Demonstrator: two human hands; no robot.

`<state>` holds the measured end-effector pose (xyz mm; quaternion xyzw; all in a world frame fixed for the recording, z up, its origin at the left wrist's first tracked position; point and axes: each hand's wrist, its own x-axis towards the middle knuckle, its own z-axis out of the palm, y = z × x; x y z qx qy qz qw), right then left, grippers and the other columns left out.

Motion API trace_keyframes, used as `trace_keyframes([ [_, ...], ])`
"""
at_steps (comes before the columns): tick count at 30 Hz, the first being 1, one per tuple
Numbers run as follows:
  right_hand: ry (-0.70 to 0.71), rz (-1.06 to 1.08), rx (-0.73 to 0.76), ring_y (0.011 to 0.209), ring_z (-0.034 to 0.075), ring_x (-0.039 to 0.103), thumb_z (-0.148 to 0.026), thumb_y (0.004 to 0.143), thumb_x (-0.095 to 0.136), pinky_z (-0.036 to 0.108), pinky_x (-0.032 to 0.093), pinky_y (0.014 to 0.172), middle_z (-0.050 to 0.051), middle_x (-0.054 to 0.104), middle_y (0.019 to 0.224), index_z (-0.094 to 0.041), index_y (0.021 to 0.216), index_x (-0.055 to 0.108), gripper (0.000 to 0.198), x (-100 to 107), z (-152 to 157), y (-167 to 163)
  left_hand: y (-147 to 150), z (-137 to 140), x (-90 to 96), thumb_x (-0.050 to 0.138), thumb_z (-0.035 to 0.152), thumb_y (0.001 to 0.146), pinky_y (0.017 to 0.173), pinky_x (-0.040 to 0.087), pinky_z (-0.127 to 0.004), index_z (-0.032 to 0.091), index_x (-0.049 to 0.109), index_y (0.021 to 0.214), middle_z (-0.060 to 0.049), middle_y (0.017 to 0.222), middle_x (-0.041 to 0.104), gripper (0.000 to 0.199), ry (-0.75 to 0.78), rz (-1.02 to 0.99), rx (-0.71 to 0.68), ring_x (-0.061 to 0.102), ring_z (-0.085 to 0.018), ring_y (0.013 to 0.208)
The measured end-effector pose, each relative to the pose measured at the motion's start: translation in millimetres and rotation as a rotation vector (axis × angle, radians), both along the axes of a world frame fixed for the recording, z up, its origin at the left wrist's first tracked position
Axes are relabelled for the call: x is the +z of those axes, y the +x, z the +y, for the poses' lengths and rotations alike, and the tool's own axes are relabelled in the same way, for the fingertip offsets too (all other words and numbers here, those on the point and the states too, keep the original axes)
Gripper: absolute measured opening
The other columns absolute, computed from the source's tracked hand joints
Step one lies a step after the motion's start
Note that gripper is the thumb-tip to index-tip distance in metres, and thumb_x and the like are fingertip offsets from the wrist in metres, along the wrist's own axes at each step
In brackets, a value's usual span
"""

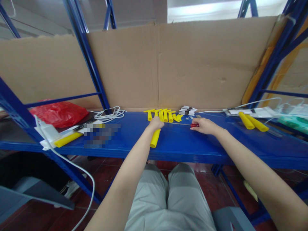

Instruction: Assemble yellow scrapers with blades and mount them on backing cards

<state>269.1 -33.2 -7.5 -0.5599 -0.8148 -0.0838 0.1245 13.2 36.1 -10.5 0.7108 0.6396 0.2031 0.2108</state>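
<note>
My left hand (pixel 157 124) is closed around a yellow T-shaped plastic handle (pixel 155 139), whose round grip points toward me near the table's front edge. My right hand (pixel 201 125) grips a red-handled screwdriver (pixel 194 125). Its long thin shaft points left, toward my left hand; the tip is too small to make out. Just behind my left hand, several more yellow T-shaped handles (pixel 170 116) lie in a row. Small yellow pieces (pixel 177 118) lie between the hands, beside a stack of white and black strips (pixel 188 110). Tiny silvery parts (pixel 189 118) lie near my right hand.
A blue table (pixel 130 138) spans the view, backed by a tall cardboard sheet (pixel 197 64). Blue posts (pixel 92 61) flank it. At left are a red plastic bag (pixel 61 114), white cable (pixel 112 114) and a yellow tube (pixel 68 139). At right lie two yellow tubes (pixel 252 122).
</note>
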Motion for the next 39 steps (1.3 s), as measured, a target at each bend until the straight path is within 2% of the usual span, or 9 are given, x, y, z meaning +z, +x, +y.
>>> trace_keyframes([
  [11, -0.041, 0.021, -0.003, 0.071, 0.019, 0.06, -0.033, 0.082, 0.057, 0.027, 0.04, 0.06, 0.006, 0.068, 0.078, -0.021, 0.077, 0.057, 0.013, 0.2, 1.2, 0.2, 2.0, -9.0, 5.8, 0.056, 0.008, 0.073, 0.065, 0.053, -0.026, 0.002, 0.064, 0.097, -0.02, 0.091, 0.071, 0.027, -0.013, 0.043, -0.005, 0.069, -0.023, 0.077],
  [16, -0.035, 0.02, -0.003, 0.071, 0.019, 0.06, -0.032, 0.081, 0.056, 0.027, 0.041, 0.061, 0.005, 0.068, 0.078, -0.021, 0.078, 0.059, 0.012, -2.0, 6.1, 7.5, 3.1, -11.4, 7.3, 0.056, 0.009, 0.072, 0.067, 0.053, -0.025, 0.007, 0.065, 0.097, -0.016, 0.092, 0.072, 0.027, 0.007, 0.065, -0.013, 0.069, -0.023, 0.083],
  [20, -0.022, 0.007, -0.019, 0.071, 0.018, 0.06, -0.031, 0.08, 0.058, 0.027, 0.042, 0.061, 0.005, 0.068, 0.079, -0.022, 0.079, 0.06, 0.01, -4.5, 11.6, 16.4, 3.2, -11.6, 7.6, 0.055, 0.009, 0.073, 0.066, 0.054, -0.026, 0.009, 0.066, 0.094, -0.014, 0.091, 0.072, 0.025, -0.007, 0.058, -0.015, 0.069, -0.023, 0.079],
  [24, -0.048, 0.008, -0.05, 0.072, 0.019, 0.062, -0.029, 0.079, 0.058, 0.028, 0.043, 0.063, 0.006, 0.069, 0.081, -0.021, 0.08, 0.061, 0.009, -6.3, 14.6, 20.8, 3.1, -11.8, 8.1, 0.056, 0.008, 0.072, 0.065, 0.053, -0.027, 0.006, 0.066, 0.093, -0.016, 0.089, 0.072, 0.023, -0.011, 0.045, -0.015, 0.069, -0.023, 0.077],
  [30, -0.091, 0.018, -0.018, 0.077, 0.02, 0.063, -0.025, 0.081, 0.055, 0.029, 0.046, 0.068, 0.007, 0.069, 0.085, -0.02, 0.083, 0.064, 0.01, -5.5, 15.1, 20.7, 3.6, -13.0, 8.6, 0.056, 0.008, 0.072, 0.062, 0.052, -0.026, 0.002, 0.065, 0.094, -0.018, 0.087, 0.071, 0.024, -0.027, 0.038, 0.004, 0.069, -0.022, 0.074],
  [39, -0.018, 0.012, -0.072, 0.085, 0.02, 0.063, -0.027, 0.082, 0.053, 0.03, 0.047, 0.075, 0.008, 0.067, 0.095, -0.02, 0.088, 0.064, 0.014, -9.4, 19.9, 26.0, 4.0, -13.2, 6.7, 0.057, 0.008, 0.073, 0.06, 0.05, -0.025, 0.005, 0.065, 0.092, -0.016, 0.09, 0.071, 0.021, 0.018, -0.001, -0.032, 0.068, -0.02, 0.071],
])
